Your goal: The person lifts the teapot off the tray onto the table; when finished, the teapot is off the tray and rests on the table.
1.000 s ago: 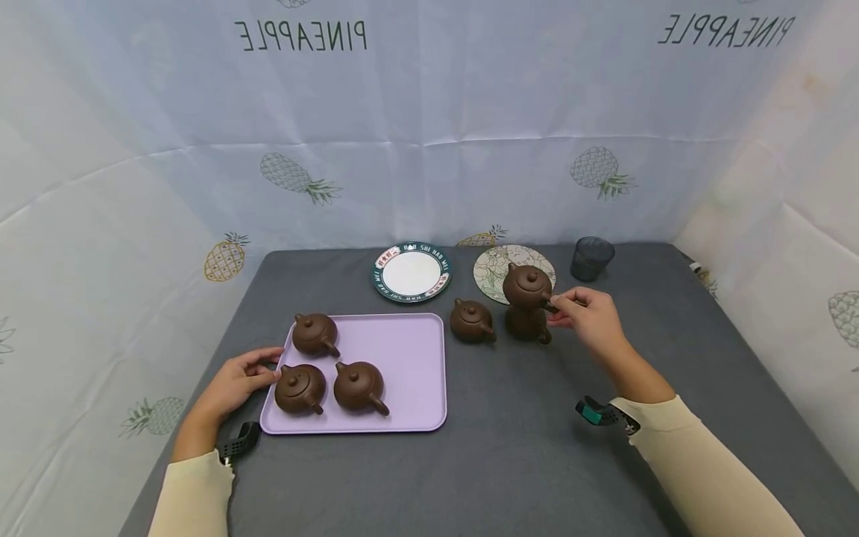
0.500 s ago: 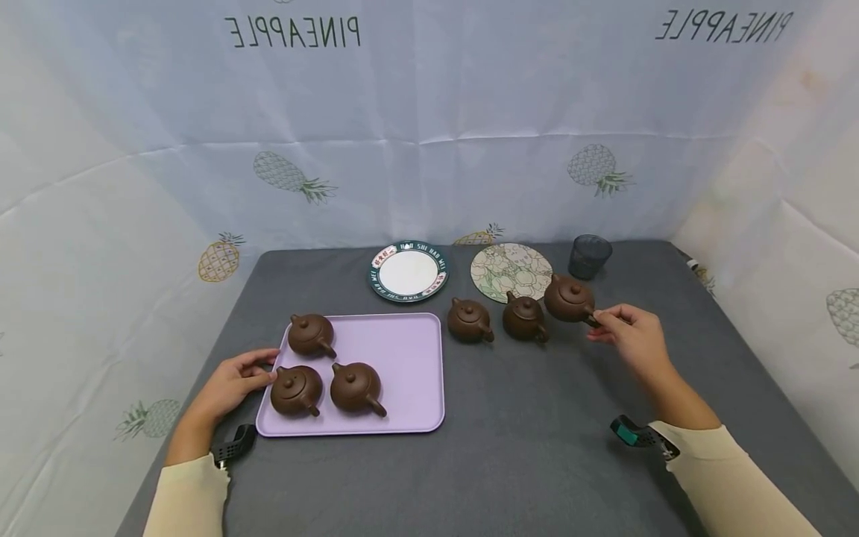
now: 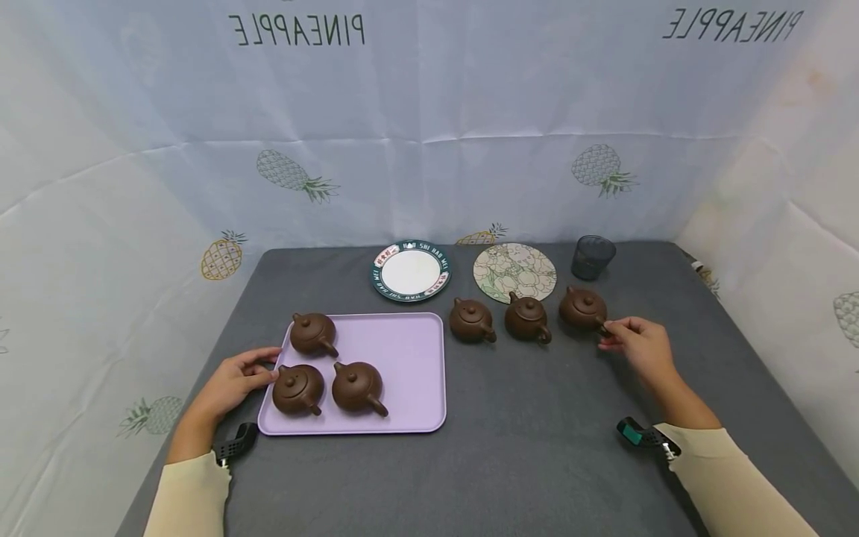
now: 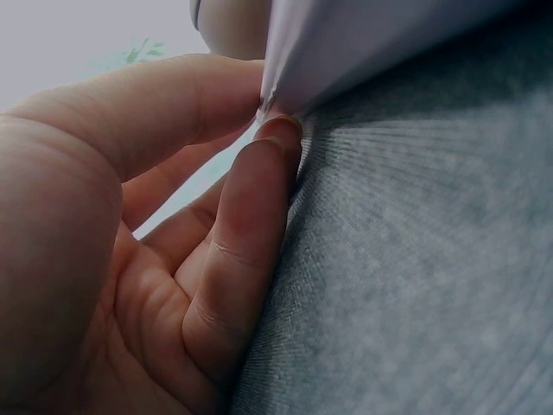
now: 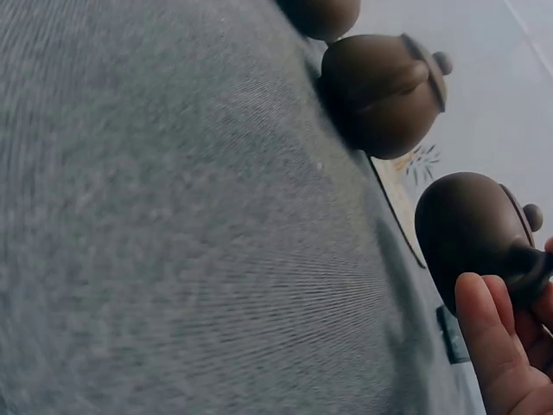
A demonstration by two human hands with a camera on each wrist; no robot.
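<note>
At the right, a small dark brown teapot (image 3: 582, 309) is held upright by its side handle in my right hand (image 3: 640, 347). In the right wrist view, fingers and thumb pinch that handle beside the round teapot body (image 5: 467, 229). Whether its base touches the cloth is unclear. Two similar teapots, a middle one (image 3: 526, 318) and a left one (image 3: 470, 321), stand in a row beside it. My left hand (image 3: 231, 384) grips the left rim of a lilac tray (image 3: 412, 373); the left wrist view shows thumb and fingers pinching the tray edge (image 4: 294, 69).
Three more brown teapots sit on the tray: back left (image 3: 313, 333), front left (image 3: 298, 389) and front middle (image 3: 358, 388). Behind stand a green-rimmed white plate (image 3: 439, 286), a round floral mat (image 3: 499, 268) and a dark glass cup (image 3: 592, 259). Grey cloth (image 3: 523, 447) covers the table.
My right hand has carried the teapot from above the middle teapot rightward, then lowered it to the row's right end. The left hand stays at the tray rim.
</note>
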